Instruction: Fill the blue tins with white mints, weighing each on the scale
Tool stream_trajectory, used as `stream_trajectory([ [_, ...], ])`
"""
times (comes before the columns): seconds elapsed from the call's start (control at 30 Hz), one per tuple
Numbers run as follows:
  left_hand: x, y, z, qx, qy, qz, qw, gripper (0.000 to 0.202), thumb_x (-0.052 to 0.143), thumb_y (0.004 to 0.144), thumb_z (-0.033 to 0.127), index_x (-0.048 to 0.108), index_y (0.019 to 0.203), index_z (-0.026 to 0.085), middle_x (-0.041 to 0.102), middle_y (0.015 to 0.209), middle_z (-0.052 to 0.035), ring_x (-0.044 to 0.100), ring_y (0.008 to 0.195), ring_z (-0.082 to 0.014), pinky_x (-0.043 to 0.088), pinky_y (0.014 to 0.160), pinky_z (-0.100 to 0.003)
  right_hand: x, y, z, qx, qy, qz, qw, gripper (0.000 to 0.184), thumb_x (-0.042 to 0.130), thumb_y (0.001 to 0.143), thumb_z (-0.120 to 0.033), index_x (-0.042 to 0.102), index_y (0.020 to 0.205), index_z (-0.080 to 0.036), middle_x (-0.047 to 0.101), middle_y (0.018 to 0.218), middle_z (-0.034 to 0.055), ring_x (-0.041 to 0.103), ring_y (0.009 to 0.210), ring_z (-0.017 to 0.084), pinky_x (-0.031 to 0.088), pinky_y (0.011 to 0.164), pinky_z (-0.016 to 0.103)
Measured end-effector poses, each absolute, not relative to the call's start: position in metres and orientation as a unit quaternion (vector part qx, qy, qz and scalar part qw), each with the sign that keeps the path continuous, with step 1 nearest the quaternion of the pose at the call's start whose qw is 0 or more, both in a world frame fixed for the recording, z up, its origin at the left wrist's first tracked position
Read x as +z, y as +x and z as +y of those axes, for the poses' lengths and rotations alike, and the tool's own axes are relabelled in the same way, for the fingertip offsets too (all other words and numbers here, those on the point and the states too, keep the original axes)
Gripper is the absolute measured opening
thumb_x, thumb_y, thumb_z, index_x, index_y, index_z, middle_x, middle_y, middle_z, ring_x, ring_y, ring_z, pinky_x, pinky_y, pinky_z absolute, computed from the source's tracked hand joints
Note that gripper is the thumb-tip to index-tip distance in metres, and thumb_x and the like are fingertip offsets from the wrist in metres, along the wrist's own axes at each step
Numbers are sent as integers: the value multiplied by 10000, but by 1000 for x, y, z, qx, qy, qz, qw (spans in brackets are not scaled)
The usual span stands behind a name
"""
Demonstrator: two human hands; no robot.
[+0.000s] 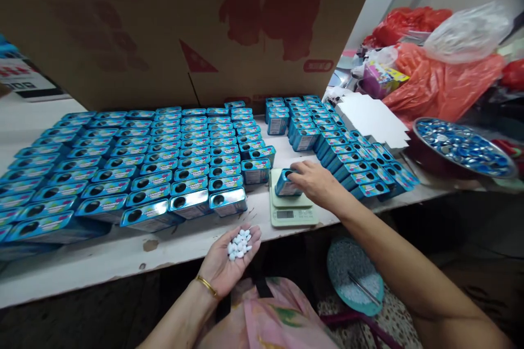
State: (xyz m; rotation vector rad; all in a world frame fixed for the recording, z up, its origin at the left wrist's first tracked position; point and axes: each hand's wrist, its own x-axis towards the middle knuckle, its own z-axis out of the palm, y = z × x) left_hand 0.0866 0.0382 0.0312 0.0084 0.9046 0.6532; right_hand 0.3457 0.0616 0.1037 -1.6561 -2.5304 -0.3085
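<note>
My left hand (229,262) is palm up in front of the table edge, cupped around several small white mints (239,244). On a pale green digital scale (295,219) stands a blue tin (285,184) with a round opening in its top. My right hand (313,182) reaches over the scale, its thumb and fingers closed at the tin's upper right end. The fingers partly cover the tin's top, and anything else between them is hidden. The display's digits are too small to read.
Rows of similar open tins (158,179) cover the table's left; another group (344,150) stands right of the scale. A large cardboard box (164,27) rises behind. Blue-and-silver lids fill a bowl (450,161) at right. A teal basin (379,305) of white pieces, with a scoop, sits below.
</note>
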Motion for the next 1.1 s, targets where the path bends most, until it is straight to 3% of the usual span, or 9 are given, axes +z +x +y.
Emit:
stream_trajectory([
  [0.17,33,85,35,319,3,431,844,232,531,727,115,546,956,80,630,925,-141,591,897,-218,513,739,-333,105,358,50,-44,-568,-796,206,323,488,817,-285,474,1129,-203,502,1130,62,446,1027,186,382,877,324],
  [0.3,25,78,34,338,-18,443,830,229,513,730,83,547,957,74,623,949,-139,575,935,-212,523,713,-280,106,380,35,-23,-601,-735,312,273,469,829,-260,507,1094,-211,542,1066,52,484,1005,173,388,887,328],
  [0.57,18,80,32,324,-41,436,838,208,484,754,100,552,950,82,617,971,-147,556,971,-225,512,767,-332,73,398,17,54,-634,-670,381,321,535,784,-268,497,1100,-225,568,1024,41,559,840,159,453,769,321],
  [0.97,20,83,34,334,-35,435,836,231,476,751,106,561,965,87,615,990,-150,530,1007,-252,492,801,-376,35,389,35,224,-601,-597,482,558,658,661,-315,415,1155,-225,516,1127,61,529,957,183,449,806,352],
  [1.1,24,93,39,334,-21,415,846,240,484,751,123,553,976,75,608,1000,-160,522,1019,-249,475,821,-372,24,375,45,283,-570,-600,485,486,608,699,-285,417,1140,-209,534,1073,43,536,929,168,455,794,329],
])
